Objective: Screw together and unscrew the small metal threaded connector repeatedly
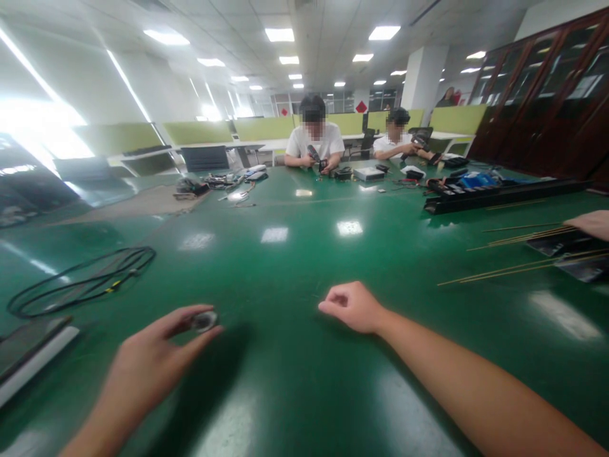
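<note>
Between the thumb and fingers of my left hand [147, 362] is a small round grey ring [205, 321], held a little above the green table [285, 273]. The ring is dark-rimmed with a paler middle; blur hides its finer detail. My right hand [352, 307] is by the tabletop, ahead and to the right of the ring. Its fingers are curled in, and the thumb meets the index finger. Whatever those fingers hold, if anything, is hidden or too small to make out. A gap of bare green surface separates the two hands.
A black cable coil [85, 282] lies left, beyond a white-edged item [38, 365]. On the right, another person's hand [590, 223] is near thin brass-coloured rods [504, 273] and a black channel [504, 195]. Two people [314, 139] sit across the table among electronics.
</note>
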`<state>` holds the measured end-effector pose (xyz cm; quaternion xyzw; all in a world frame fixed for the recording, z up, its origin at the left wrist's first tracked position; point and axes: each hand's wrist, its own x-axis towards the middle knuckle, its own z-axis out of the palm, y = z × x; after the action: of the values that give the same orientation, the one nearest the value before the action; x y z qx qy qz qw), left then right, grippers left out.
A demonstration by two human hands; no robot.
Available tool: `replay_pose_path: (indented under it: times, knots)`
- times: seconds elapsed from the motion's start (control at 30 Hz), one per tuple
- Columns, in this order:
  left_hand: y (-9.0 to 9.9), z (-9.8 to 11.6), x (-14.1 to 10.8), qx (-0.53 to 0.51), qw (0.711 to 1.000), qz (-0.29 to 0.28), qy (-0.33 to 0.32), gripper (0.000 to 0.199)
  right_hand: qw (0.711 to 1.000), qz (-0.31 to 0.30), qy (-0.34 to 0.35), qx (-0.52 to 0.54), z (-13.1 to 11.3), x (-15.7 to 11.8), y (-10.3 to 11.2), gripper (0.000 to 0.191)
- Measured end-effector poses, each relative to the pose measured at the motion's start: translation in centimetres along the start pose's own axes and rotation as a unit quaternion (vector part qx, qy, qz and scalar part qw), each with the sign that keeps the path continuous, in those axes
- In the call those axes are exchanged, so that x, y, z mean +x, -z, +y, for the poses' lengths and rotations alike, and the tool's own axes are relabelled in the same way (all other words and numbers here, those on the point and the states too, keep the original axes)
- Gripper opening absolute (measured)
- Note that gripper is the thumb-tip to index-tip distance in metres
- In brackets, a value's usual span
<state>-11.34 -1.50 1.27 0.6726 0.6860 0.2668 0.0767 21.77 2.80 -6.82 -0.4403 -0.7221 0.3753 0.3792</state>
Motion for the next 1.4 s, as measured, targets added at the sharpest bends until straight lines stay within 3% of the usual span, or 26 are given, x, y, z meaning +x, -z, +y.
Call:
replay_pose_path:
  times: [0.1, 0.2, 0.27, 0.37, 0.5, 0.67, 0.8, 0.93, 1.1, 1.4]
  knots:
    - [-4.8, 5.4, 2.1, -0.121, 0.981, -0.102, -0.110, 0.038, 0.990, 0.039, -0.004, 0.132, 0.3, 0.1, 0.5, 0.028]
    - [-9.1, 9.9, 2.6, -0.199, 0.955, -0.151, -0.160, 0.029, 0.960, 0.105, -0.015, 0.257, 0.8, 0.4, 0.9, 0.023]
    - [-10.9, 10.9, 2.3, -0.239, 0.942, -0.166, -0.166, 0.028, 0.950, 0.126, -0.032, 0.283, 1.0, 0.6, 1.0, 0.022]
    - [-12.2, 10.3, 1.9, -0.298, 0.922, -0.188, -0.158, 0.030, 0.957, 0.106, -0.058, 0.263, 1.1, 0.8, 0.8, 0.020]
    - [-12.6, 9.2, 1.8, -0.322, 0.914, -0.200, -0.144, 0.030, 0.975, 0.073, -0.073, 0.198, 0.8, 0.7, 0.3, 0.015]
    - [-12.7, 9.5, 2.0, -0.323, 0.908, -0.218, -0.152, 0.024, 0.992, 0.046, -0.029, 0.111, 0.4, 0.2, 0.5, 0.013]
    - [-12.8, 9.6, 1.9, -0.340, 0.899, -0.237, -0.142, 0.023, 0.994, 0.031, -0.016, 0.103, 0.2, -0.1, 0.7, 0.020]
    - [-12.7, 9.6, 1.8, -0.316, 0.911, -0.222, -0.143, 0.023, 0.993, 0.036, -0.012, 0.108, 0.2, -0.2, 0.7, 0.029]
    - [-12.8, 9.5, 1.7, -0.301, 0.919, -0.170, -0.188, 0.026, 0.993, 0.041, -0.005, 0.108, 0.2, -0.2, 0.7, 0.035]
    - [-12.4, 9.3, 1.6, -0.271, 0.925, -0.066, -0.259, 0.027, 0.998, 0.029, 0.020, 0.055, -0.1, -0.3, 0.4, 0.029]
